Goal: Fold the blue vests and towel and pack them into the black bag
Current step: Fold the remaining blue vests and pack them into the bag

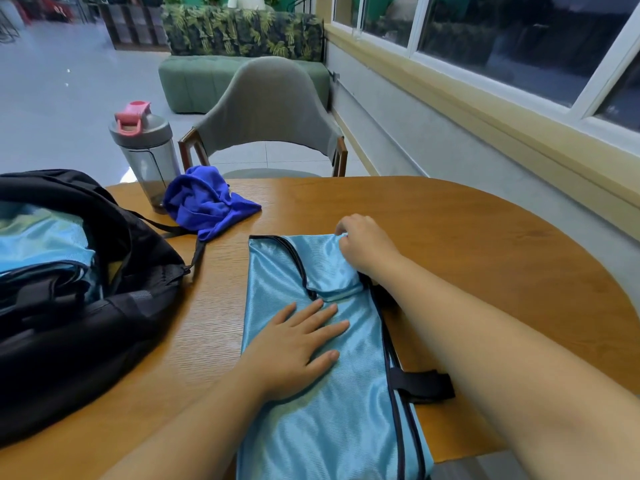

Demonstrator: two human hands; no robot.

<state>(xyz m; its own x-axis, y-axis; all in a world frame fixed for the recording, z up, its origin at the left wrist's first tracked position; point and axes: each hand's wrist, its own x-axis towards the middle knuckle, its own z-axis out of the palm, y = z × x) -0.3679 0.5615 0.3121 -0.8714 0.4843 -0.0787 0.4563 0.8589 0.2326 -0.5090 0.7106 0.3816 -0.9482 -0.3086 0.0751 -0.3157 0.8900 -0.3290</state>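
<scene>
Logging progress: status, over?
Left hand flat on light blue vest; right hand pinching its top fold. Black bag open. Nothing blocking.

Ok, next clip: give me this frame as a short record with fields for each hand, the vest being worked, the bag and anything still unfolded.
left hand: flat, fingers straight, pressing on the light blue vest
right hand: pinching a far fold of the same vest
vest: lies part folded on the wooden table, black trim showing
black bag: open at the left, light blue fabric already inside
royal blue cloth: bunched, unfolded, beside the shaker bottle
</scene>
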